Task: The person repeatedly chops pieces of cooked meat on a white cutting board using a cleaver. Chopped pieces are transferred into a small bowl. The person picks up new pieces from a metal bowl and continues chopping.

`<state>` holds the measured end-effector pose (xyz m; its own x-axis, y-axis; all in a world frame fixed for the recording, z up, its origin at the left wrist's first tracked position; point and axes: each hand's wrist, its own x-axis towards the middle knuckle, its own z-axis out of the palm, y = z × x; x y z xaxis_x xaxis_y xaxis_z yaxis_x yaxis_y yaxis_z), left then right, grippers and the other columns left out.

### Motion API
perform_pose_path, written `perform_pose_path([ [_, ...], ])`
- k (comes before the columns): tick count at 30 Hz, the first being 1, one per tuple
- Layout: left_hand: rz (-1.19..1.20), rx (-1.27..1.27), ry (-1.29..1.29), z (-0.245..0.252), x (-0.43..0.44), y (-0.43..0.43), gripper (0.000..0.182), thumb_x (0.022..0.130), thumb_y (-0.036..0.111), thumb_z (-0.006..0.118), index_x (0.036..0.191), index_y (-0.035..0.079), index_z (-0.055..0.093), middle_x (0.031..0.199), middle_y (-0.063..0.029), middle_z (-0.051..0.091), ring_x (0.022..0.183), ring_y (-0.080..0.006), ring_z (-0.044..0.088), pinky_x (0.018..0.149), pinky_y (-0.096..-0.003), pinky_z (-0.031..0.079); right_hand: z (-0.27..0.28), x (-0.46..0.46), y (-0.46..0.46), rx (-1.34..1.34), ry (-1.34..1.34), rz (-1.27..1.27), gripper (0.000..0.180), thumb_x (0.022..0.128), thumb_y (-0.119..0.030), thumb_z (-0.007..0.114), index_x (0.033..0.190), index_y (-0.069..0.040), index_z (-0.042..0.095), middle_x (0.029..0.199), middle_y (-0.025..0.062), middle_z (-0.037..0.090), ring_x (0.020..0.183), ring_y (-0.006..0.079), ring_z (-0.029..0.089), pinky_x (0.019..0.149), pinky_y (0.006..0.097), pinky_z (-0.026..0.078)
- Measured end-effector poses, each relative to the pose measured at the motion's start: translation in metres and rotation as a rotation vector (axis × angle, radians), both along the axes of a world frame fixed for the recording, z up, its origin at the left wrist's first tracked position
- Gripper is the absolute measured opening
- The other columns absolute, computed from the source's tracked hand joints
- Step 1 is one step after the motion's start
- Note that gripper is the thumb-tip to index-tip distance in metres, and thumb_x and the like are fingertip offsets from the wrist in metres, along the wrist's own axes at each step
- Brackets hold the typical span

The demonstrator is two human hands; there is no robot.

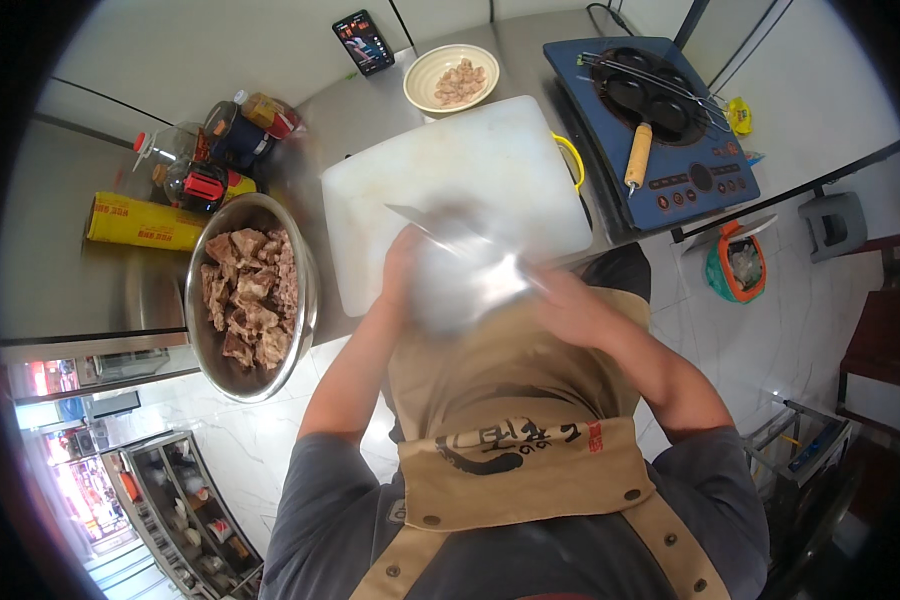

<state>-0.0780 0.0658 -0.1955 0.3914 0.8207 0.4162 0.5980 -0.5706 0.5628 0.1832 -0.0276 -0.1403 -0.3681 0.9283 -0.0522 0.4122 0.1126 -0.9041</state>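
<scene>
My left hand (399, 262) holds a round steel bowl (450, 292), blurred by motion, over the near edge of the white cutting board (450, 157). At the right, my right hand (566, 304) is closed around the handle end of a metal blade, seemingly a kitchen knife (427, 225), which lies across the bowl's top and points to the upper left. A large steel bowl (305, 300) of cooked meat chunks (251, 292) stands left of the board. Small meat pieces (461, 82) lie in a cream bowl (414, 84) behind the board.
A blue induction cooker (701, 202) at the right bears a dark egg pan (667, 116) with a wooden handle, and metal tongs. Bottles (266, 112) and a yellow box (146, 221) stand at the left. A phone (363, 43) leans on the back wall.
</scene>
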Motion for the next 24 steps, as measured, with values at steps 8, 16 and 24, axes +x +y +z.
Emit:
perform_pose_path([
  [8,0.025,-0.003,-0.036,-0.019,-0.007,0.003,0.024,0.071,-0.002,0.073,0.094,0.003,0.071,0.095,-0.0125,0.068,0.087,-0.0334,0.065,0.076,-0.0408,0.054,-0.005,-0.001,0.013,-0.050,-0.018,0.011,0.040,0.093,-0.025,0.057,0.129,-0.006,0.058,0.086,0.0186,0.066,0.079,0.0311,0.065,0.073,0.0381,0.050],
  [16,0.068,0.084,-0.008,-0.034,-0.012,0.005,0.023,0.071,-0.001,0.074,0.093,0.004,0.070,0.090,-0.0108,0.066,0.086,-0.0327,0.063,0.075,-0.0411,0.054,-0.049,-0.039,0.060,-0.215,0.314,-0.023,0.040,0.092,-0.023,0.057,0.128,-0.005,0.059,0.077,0.0129,0.059,0.069,0.0182,0.056,0.067,0.0348,0.048],
  [24,0.063,0.054,0.020,-0.044,-0.012,-0.003,0.030,0.065,-0.004,0.073,0.093,0.004,0.071,0.090,-0.0122,0.068,0.085,-0.0333,0.064,0.073,-0.0411,0.054,-0.001,0.004,0.006,0.028,0.018,0.057,0.043,0.093,-0.024,0.057,0.132,-0.006,0.057,0.083,0.0174,0.064,0.073,0.0267,0.063,0.069,0.0370,0.049],
])
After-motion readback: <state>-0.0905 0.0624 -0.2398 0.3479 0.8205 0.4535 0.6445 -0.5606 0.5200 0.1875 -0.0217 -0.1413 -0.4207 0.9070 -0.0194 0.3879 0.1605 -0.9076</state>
